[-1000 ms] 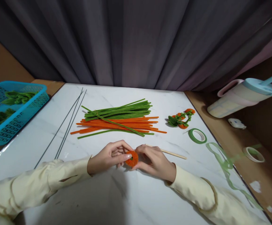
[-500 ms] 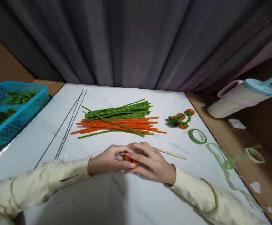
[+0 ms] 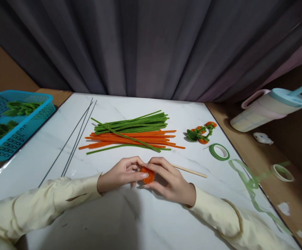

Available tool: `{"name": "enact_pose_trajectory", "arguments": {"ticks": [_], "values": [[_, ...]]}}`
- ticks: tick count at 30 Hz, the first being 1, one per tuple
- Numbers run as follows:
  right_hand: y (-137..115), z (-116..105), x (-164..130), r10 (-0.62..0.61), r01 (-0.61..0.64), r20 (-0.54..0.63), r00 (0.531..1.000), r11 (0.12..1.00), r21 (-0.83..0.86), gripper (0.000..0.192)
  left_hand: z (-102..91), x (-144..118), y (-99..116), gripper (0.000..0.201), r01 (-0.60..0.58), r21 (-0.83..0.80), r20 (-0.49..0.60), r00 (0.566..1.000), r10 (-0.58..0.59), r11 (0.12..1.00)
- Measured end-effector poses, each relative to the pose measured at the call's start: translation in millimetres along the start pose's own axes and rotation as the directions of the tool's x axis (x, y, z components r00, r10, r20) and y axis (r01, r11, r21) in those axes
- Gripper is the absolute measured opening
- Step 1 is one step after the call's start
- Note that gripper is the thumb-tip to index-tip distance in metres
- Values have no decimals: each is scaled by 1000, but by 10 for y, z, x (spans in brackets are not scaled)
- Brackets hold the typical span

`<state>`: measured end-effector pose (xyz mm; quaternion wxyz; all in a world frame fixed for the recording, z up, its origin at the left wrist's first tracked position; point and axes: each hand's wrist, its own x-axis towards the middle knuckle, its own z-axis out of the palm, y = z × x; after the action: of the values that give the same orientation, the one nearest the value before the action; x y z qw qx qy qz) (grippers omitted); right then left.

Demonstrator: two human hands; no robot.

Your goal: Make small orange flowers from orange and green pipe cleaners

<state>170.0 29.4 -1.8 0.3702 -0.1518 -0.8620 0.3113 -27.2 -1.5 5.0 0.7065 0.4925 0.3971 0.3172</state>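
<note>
Two hands w/ cream sleeves meet low at the table's centre. Left hand (image 3: 121, 175) and right hand (image 3: 166, 178) both pinch one small orange coil (image 3: 148, 175) of fuzzy wire between thumb and fingertips; fingers curled in close around it, nearly closed, coil just above the white marble tabletop (image 3: 130, 222).

Counting what's around:
- 1 wooden stick (image 3: 190, 171), lying just right of the right hand, its near end hidden behind the fingers.
- 1 bundle of orange pipe cleaners (image 3: 140, 139) and 1 bundle of green pipe cleaners (image 3: 135, 123), lying touching each other beyond the hands; too many strands to count, a few green ones crossing the orange.
- approx. 3 thin dark wires (image 3: 75, 139), left of the bundles, running diagonally.
- 1 cluster of finished orange-and-green pieces (image 3: 200, 132), far right of the top; exact no. can't tell.
- 1 green tape roll (image 3: 219, 151) on the table, w/ loose green tape (image 3: 252, 184) trailing off the edge; 1 pale tape roll (image 3: 281, 171) on the brown surface beyond.
- 1 blue basket (image 3: 23, 128) at left, green bits inside.
- 1 jug (image 3: 268, 109) w/ blue lid, lying tilted at right; 1 small white object (image 3: 262, 138) near it.

No readable brand, label or writing anywhere.
</note>
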Motion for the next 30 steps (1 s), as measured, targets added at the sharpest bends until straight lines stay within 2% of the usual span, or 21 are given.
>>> {"name": "enact_pose_trajectory", "arguments": {"ticks": [7,12,18,21,24,30], "values": [[-20,6,-3,27,-28,-21,999,998,-62,39,13,-6,42,22,0,-4,-14,1000,0,1000],[-11,16,-41,-42,32,-62,997,988,-152,33,51,0,84,22,-9,-29,-21,1000,9,1000],[1,11,-48,-104,84,-58,993,958,-275,39,64,-1,65,25,-43,109,-64,997,50,993],[9,16,-33,-53,41,-45,998,972,-232,44,68,-4,61,29,-41,151,-95,994,56,988],[10,23,-16,-17,12,-25,1000,983,-183,49,69,-2,60,29,-40,145,-76,996,51,989],[-34,24,6,8,-8,-1,1000,994,-106,29,67,1,57,24,-33,124,-40,998,38,992]]}}
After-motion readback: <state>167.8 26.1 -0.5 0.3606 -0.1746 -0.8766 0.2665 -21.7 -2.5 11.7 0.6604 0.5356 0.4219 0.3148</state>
